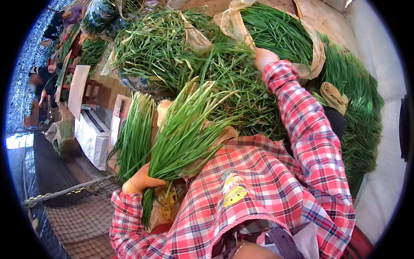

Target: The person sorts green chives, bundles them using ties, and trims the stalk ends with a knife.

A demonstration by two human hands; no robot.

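Head view: holding green stalks [187, 129] in the closed left grip [143, 179], fanning forward from it beside a second bundle [136, 134]; with the right grip [264, 59] near a loose heap [246, 88], cannot tell how far closed

Green stalks [187, 129]: smooth, a little shiny
Checked shirt [267, 172]: matt, wrinkly cloth
Clear bag [232, 20]: thin, crinkly, shiny plastic
Net [82, 218]: matt, rough mesh

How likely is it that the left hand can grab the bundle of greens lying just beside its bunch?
Probably not right now: the bundle lies close by, but the left hand is closed around its own bunch. It would likely have to put that down first.
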